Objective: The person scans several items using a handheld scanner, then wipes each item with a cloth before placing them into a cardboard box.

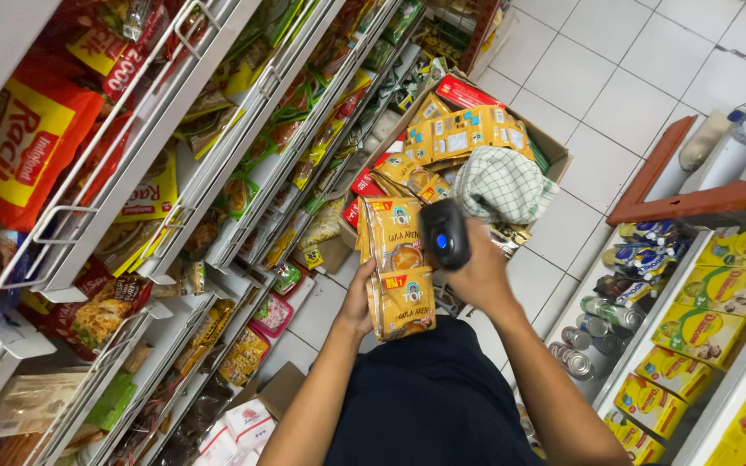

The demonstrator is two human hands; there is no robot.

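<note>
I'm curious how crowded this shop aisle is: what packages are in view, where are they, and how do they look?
Strip of sachets: held in left hand, yellow-orange, hanging flat.
Handheld scanner: in right hand, dark with blue light.
Cardboard box: on the floor, filled with yellow packs, checked cloth on top.
Yellow cartons: right shelf, rectangular, green and red patches.
Red-and-yellow bag: top left shelf.

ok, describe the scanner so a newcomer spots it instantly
Start at the open cardboard box on the white tile floor between the shelves. Just below it, the right hand holds a handheld scanner against yellow sachets. It is the only dark thing there, with a glowing blue light.
</note>
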